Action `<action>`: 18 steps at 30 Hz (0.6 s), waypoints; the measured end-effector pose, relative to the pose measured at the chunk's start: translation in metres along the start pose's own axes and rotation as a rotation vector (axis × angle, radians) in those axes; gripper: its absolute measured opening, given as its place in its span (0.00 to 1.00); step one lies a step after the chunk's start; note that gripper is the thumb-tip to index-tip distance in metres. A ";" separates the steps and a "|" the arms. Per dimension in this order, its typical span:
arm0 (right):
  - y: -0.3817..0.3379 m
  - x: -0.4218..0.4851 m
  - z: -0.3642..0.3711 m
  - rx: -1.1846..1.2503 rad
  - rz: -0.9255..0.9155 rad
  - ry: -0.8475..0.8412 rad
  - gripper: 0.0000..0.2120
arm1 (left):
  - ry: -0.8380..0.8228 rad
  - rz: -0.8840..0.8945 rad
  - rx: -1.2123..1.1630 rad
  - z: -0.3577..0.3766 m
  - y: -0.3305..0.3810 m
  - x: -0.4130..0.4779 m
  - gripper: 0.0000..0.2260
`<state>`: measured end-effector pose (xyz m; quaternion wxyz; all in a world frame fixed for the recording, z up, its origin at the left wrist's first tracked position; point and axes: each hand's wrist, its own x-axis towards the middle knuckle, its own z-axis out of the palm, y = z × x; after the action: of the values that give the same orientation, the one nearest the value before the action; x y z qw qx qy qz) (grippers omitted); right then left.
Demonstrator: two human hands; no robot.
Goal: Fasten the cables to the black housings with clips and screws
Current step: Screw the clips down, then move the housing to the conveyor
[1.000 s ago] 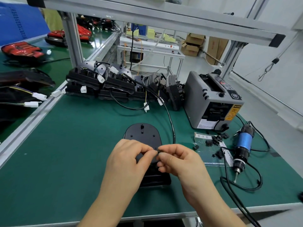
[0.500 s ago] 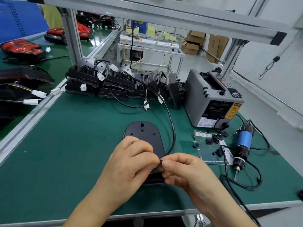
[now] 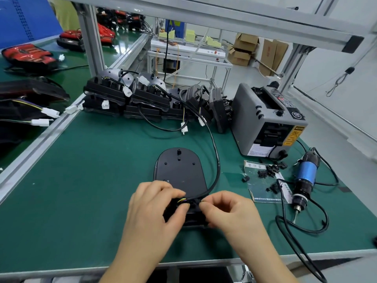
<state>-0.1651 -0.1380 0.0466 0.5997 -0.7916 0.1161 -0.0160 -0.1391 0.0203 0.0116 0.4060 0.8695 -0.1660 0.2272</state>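
1. Head view, lower centre of the frame: the black housing (image 3: 179, 170) is lying flat on the green bench (image 3: 81, 180), its rounded end pointing up-frame and its near end sitting under both hands. Laid flat like that, it is likely staying put on its own, which frees both hands for the fiddly work.
2. The left hand (image 3: 155, 211) is curling over the housing's near end. Its grip is pinching the cable (image 3: 217, 160) just where the coloured wires are peeking out of the black sheath.
3. The right hand (image 3: 230, 213) is meeting it from the right, thumb and forefinger closed on the same cable just beside the left grip. Whether a clip is sitting between those fingertips I cannot tell; the spot is small and mostly covered.
4. The cable is arcing from the two grips up the housing's right edge towards the stacked housings (image 3: 142, 99) in the upper middle of the frame. Holding it at two close points is probably pressing it down into its seat.
5. At the right of the frame, loose clips (image 3: 267, 172) are lying on a card, and the electric screwdriver (image 3: 306, 176) is resting beside them, untouched. The screwing step looks not yet begun.
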 end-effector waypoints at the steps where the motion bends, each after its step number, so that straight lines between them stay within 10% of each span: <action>1: 0.001 0.000 0.002 -0.049 -0.020 0.017 0.09 | -0.004 -0.005 -0.003 0.000 0.001 0.001 0.11; 18: 0.011 0.009 0.006 -0.464 -0.384 0.160 0.10 | -0.053 -0.132 -0.267 0.006 0.002 0.002 0.08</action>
<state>-0.1571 -0.1375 0.0331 0.3781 -0.9110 0.0117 -0.1643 -0.1363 0.0139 0.0102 0.5276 0.8224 -0.1479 0.1529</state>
